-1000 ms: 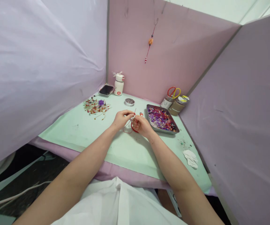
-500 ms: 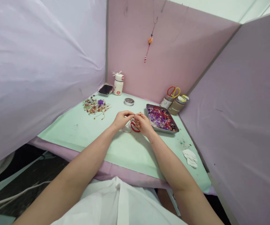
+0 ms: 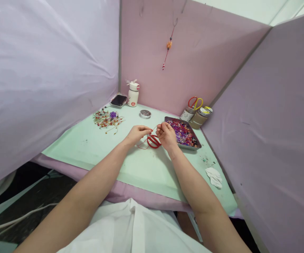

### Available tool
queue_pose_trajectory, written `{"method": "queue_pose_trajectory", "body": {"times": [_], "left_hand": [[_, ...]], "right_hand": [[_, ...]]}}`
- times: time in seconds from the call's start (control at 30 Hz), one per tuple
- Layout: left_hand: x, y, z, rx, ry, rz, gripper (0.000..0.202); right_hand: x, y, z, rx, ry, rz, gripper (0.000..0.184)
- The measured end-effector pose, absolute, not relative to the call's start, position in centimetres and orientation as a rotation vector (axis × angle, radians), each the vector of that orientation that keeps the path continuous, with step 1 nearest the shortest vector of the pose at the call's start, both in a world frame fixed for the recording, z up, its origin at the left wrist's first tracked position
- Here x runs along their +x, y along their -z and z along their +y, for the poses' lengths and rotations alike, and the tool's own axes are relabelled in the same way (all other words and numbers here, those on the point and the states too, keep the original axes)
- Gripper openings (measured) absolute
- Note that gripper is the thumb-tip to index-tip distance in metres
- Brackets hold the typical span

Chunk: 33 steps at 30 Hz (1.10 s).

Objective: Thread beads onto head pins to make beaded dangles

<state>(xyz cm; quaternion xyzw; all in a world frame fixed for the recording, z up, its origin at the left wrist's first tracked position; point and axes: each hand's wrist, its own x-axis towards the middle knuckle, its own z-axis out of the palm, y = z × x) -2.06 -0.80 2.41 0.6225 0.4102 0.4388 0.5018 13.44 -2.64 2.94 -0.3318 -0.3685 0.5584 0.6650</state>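
Observation:
Just above the middle of the table, my left hand [image 3: 138, 134] is closed in a pinch on a small red bead [image 3: 151, 131] on a cord. To its right, my right hand [image 3: 166, 134] pinches a thin red cord [image 3: 154, 127], which runs taut between the two hands. A loose loop of the same cord hangs below my left fingers. Red-handled scissors [image 3: 153, 141] lie on the table under and between my hands; their blades are mostly hidden by my fingers.
Right of my hands stands a metal tray [image 3: 187, 148] of mixed beads. Behind it are a cup [image 3: 187, 115] holding scissors and a jar [image 3: 200, 118]. A small round tin [image 3: 145, 114], a white bottle [image 3: 133, 96], a phone [image 3: 119, 100] and beaded strings [image 3: 106, 119] lie farther back. A white cloth [image 3: 214, 177] lies right.
My right hand has moved right, away from my left, drawing the cord out between them. More of the red scissor handles now shows. My left hand has hardly moved.

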Motion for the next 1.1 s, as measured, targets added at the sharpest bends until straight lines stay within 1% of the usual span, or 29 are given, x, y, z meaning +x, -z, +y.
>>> {"method": "queue_pose_trajectory", "body": {"times": [0.13,0.23,0.4,0.6,0.73,0.83,1.0,1.1], "left_hand": [[-2.1,-2.0,-0.6,1.508,-1.032,0.995,0.032],[-2.1,-1.9,-0.6,1.511,-1.003,1.002,0.032],[-2.2,-2.0,-0.7,1.523,-0.924,0.994,0.033],[-2.3,-1.8,-0.8,1.522,-0.814,0.93,0.03],[-2.4,-1.9,-1.0,1.544,-0.72,0.89,0.03],[-2.4,-2.2,-1.2,1.579,-0.713,0.904,0.03],[-2.4,-2.5,-1.4,1.601,-0.731,0.85,0.032],[-2.4,-2.6,-1.4,1.599,-0.808,0.733,0.032]], "right_hand": [[14.1,-2.9,-2.4,-0.662,-1.271,-0.76,0.02],[14.7,-3.0,-2.1,-0.634,-1.219,-0.751,0.019],[15.4,-3.3,-1.8,-0.71,-1.002,-0.793,0.016],[15.9,-3.1,-1.4,-0.751,-0.744,-0.87,0.023],[16.0,-2.8,-1.3,-0.847,-0.514,-0.982,0.021],[16.1,-2.6,-1.3,-0.864,-0.41,-1.047,0.019],[16.4,-2.2,-1.2,-0.902,-0.392,-1.07,0.018],[16.6,-1.6,-0.8,-0.986,-0.482,-1.086,0.018]]}}
